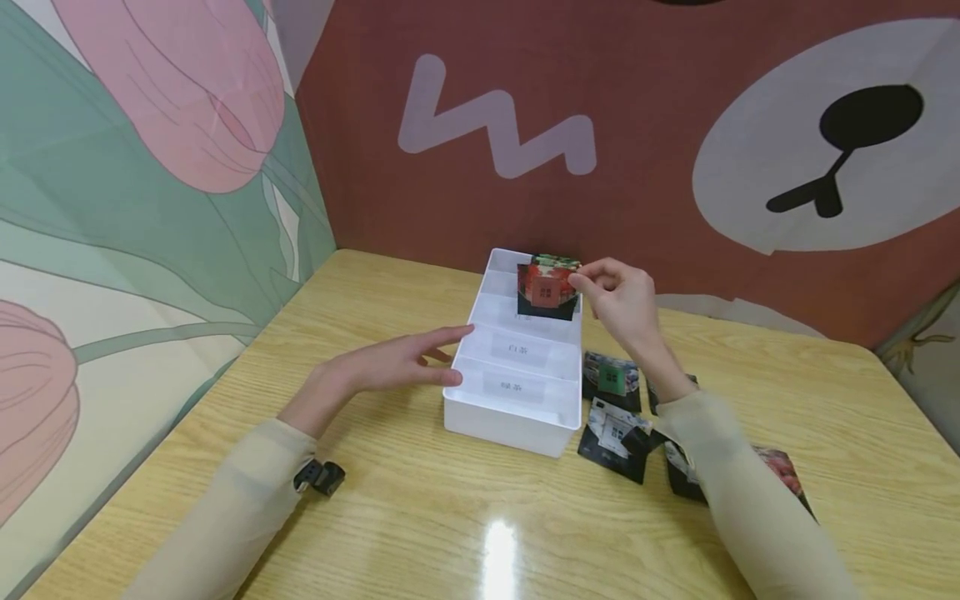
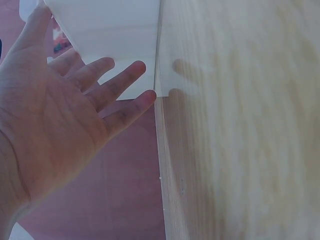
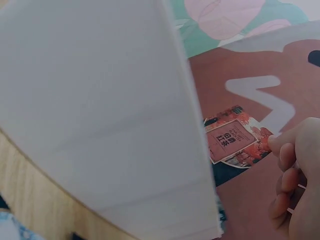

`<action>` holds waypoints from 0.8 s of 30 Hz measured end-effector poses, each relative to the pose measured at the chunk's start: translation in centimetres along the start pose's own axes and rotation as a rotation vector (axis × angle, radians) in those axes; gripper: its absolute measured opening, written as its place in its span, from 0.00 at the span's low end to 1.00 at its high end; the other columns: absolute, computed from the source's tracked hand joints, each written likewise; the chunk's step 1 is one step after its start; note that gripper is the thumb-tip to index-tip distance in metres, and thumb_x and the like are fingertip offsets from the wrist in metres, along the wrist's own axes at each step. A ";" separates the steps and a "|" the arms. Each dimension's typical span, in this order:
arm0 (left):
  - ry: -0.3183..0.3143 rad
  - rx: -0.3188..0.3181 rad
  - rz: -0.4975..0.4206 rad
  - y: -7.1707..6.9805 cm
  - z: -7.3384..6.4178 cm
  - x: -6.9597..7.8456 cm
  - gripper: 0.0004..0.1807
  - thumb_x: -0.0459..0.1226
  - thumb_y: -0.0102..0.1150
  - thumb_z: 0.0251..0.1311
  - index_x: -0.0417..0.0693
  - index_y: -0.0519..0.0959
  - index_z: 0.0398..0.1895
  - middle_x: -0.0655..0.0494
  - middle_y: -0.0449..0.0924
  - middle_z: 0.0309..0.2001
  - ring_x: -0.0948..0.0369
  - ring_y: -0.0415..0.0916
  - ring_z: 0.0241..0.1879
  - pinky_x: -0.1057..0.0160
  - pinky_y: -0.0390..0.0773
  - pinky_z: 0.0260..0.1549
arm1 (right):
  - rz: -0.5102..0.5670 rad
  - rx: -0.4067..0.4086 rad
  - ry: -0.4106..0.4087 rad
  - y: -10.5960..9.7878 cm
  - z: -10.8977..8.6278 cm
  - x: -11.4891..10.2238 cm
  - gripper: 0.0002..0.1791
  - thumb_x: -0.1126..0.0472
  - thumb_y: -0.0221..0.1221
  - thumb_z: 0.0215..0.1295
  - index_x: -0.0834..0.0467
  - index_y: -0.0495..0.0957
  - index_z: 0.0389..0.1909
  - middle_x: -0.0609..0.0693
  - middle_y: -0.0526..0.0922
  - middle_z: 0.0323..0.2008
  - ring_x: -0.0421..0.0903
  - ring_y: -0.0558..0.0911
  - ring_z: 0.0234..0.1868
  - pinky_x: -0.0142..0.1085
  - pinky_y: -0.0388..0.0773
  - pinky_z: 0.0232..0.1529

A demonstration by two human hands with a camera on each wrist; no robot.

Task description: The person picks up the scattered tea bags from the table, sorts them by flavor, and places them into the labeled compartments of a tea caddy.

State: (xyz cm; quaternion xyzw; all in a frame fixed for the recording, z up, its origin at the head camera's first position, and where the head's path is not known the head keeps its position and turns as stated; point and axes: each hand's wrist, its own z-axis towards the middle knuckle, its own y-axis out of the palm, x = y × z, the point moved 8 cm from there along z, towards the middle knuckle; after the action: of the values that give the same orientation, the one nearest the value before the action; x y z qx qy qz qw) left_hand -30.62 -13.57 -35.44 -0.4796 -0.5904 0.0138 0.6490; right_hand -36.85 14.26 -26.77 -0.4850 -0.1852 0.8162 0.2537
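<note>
A white box [image 1: 502, 429] divided into compartments stands on the table, with paper labels inside. My right hand [image 1: 626, 308] pinches a red and black tea sachet [image 1: 546, 290] by its edge, over the far part of the box. In the right wrist view the sachet [image 3: 235, 145] shows "Earl Grey black tea" lettering, partly hidden by the box wall. Just behind it, a green-patterned sachet [image 1: 555, 260] shows at the far right compartment. My left hand [image 1: 390, 360] has its fingers spread at the box's left side, fingertips at the rim; the left wrist view shows the extended fingers [image 2: 120, 87].
Right of the box lie several tea sachets: a green-labelled one [image 1: 611, 377], a white-labelled one [image 1: 609, 437] and a reddish one [image 1: 782, 468] partly under my right sleeve. A brown patterned wall [image 1: 637, 208] rises behind the wooden table [image 1: 420, 517].
</note>
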 end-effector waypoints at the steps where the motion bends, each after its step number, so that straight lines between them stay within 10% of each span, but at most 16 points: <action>1: -0.001 -0.001 -0.001 0.0 0.0 0.0 0.44 0.64 0.59 0.61 0.80 0.49 0.77 0.67 0.54 0.76 0.56 0.64 0.71 0.47 0.66 0.68 | 0.001 -0.007 0.008 0.2 0.0 0.2 0.15 0.46 0.64 0.66 0.55 0.85 0.38 0.61 0.77 0.18 0.49 0.71 0.15 0.38 0.60 0.15; 24: -0.021 0.000 0.003 0.0 0.0 -0.1 0.44 0.64 0.59 0.60 0.81 0.49 0.77 0.66 0.55 0.76 0.56 0.64 0.71 0.47 0.66 0.68 | -0.072 -0.198 0.091 2.2 -1.4 3.9 0.14 0.49 0.59 0.71 0.57 0.80 0.43 0.56 0.74 0.14 0.46 0.64 0.11 0.37 0.57 0.12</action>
State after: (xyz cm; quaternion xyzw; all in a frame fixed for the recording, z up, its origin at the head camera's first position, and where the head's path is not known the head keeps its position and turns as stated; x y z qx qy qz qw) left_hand -30.70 -13.62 -35.49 -0.4804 -0.5964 0.0196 0.6427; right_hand -37.72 14.94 -31.34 -0.5372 -0.2703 0.7614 0.2419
